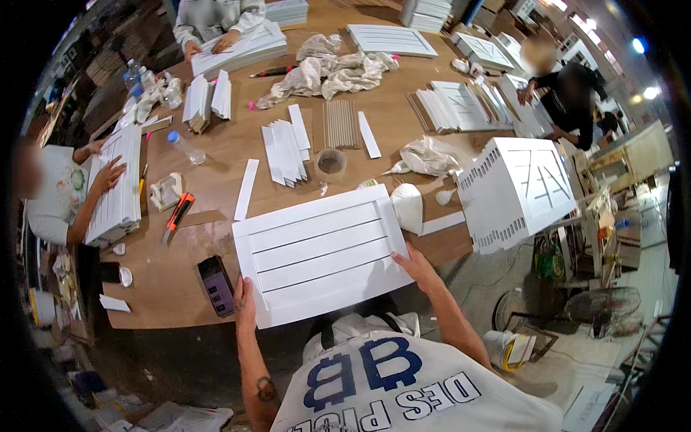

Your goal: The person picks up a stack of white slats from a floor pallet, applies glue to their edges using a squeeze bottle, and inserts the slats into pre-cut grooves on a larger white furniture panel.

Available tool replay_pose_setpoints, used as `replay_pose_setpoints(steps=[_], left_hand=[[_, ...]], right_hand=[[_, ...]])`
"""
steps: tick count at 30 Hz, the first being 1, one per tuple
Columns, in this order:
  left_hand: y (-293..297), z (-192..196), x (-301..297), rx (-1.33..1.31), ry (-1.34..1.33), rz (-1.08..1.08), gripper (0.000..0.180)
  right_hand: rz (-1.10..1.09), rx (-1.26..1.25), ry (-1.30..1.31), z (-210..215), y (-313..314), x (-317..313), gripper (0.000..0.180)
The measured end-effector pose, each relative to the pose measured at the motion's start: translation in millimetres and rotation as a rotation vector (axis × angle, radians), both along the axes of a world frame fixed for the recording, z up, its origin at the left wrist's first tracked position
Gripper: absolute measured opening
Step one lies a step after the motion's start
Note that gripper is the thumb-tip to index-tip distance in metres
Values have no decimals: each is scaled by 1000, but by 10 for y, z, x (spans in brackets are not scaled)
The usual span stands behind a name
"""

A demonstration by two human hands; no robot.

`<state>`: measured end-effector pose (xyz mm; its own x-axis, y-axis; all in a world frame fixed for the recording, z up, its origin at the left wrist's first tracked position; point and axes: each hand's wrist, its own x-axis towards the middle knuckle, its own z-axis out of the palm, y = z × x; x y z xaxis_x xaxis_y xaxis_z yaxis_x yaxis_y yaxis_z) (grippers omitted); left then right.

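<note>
A white rectangular panel (322,253) with several long dark grooves and a raised border is held over the near edge of the table, tilted slightly. My left hand (245,305) grips its lower left edge, fingers mostly behind it. My right hand (415,265) is closed on the right edge, the thumb lying on the front face. A smartphone (217,285) rests on the table beside my left hand. Right of the panel stands a tall stack of white panels (515,191), near a white bottle (407,209). Beyond the panel's far edge is a clear plastic cup (331,165).
The brown table (216,169) carries white strips (282,151), crumpled cloths (335,72), an orange utility knife (179,215) and a capped bottle (186,147). Three people work around it: hands (109,175) on panels at left, others at far side and right. A fan (601,311) stands at right.
</note>
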<state>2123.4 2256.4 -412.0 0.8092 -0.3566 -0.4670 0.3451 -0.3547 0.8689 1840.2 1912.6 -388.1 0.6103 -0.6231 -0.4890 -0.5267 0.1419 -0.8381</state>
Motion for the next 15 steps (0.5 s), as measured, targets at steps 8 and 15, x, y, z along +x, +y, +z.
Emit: replay_pose_setpoints(steps=[8,15], left_hand=[[30,-162,116,-20,59,55,63],[142,-294,138,-90,63,110,56]], right_hand=[[-41,73,44,162,1,93,68],[-71,206,-115,236,80,-83,63]])
